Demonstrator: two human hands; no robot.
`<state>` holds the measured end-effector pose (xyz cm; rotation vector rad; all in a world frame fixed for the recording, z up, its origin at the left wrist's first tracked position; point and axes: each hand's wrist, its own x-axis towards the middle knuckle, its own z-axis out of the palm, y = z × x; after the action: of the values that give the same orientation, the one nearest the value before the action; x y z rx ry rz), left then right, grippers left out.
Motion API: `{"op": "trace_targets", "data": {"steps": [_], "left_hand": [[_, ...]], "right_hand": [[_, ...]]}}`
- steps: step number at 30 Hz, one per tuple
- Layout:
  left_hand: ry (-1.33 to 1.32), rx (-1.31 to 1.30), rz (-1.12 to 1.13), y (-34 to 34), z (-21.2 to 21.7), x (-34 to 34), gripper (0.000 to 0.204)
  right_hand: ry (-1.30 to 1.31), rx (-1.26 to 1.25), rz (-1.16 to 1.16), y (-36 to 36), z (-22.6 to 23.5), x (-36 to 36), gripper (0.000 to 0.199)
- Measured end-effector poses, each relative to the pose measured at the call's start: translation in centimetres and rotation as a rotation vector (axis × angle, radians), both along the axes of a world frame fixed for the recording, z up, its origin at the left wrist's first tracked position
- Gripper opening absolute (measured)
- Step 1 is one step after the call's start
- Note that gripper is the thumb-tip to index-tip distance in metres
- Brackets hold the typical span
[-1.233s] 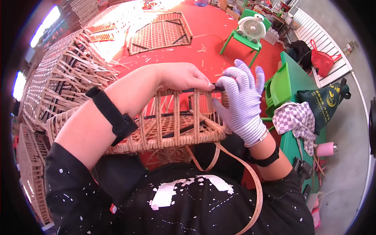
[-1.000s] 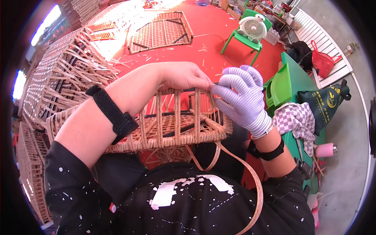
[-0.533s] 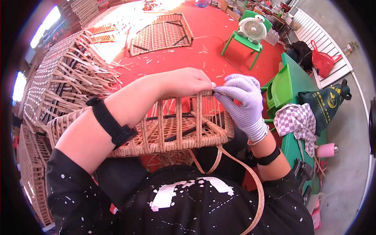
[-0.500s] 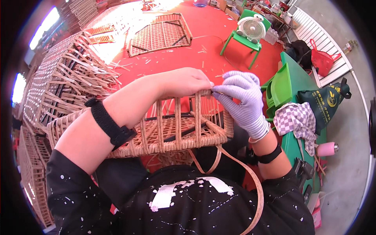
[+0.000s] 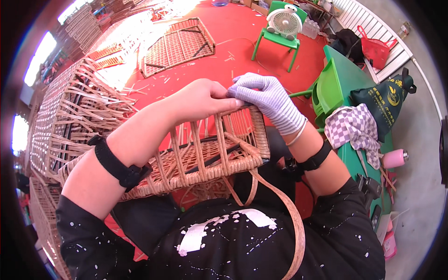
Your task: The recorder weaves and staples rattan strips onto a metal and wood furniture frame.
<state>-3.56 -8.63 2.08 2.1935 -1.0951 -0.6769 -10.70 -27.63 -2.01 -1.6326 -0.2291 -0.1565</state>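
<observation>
A loose flat strip point(image 5: 291, 219) curls down over the person's black top, close to the body. It comes up to the near edge of the basket point(image 5: 205, 154), which rests on the lap. The basket is a half-made wicker frame with open ribs. Its long side runs left to right, from the left arm across to the right arm.

Both hands meet at the far top rim of the basket, on its right end. The bare left hand point(image 5: 200, 98) lies over the rim, and its fingers are bent and pinch down at the rim. The gloved right hand point(image 5: 266, 95) comes in from the right, and its fingers are closed tight at the same spot, tip to tip with the left. What they pinch is too small to tell. The rim lies right under both hands, so neither hand is nearer.

Farther off, stacks of wicker frames point(image 5: 74, 112) stand on the left. A small fan point(image 5: 284, 21) sits on a green chair on the red floor.
</observation>
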Motion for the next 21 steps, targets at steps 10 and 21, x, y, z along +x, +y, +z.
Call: {"op": "trace_targets", "data": {"steps": [10,21], "left_hand": [[0.543,-0.029,0.308,-0.9,1.3,-0.5,0.029],[0.069,-0.095,0.107,0.1,-0.1,-1.0,0.037]], "right_hand": [[-0.123,-0.007,-0.4,1.4,-1.2,-1.7,0.031],[-0.305,-0.432,-0.72,-6.1,-1.2,-14.1,0.027]]}}
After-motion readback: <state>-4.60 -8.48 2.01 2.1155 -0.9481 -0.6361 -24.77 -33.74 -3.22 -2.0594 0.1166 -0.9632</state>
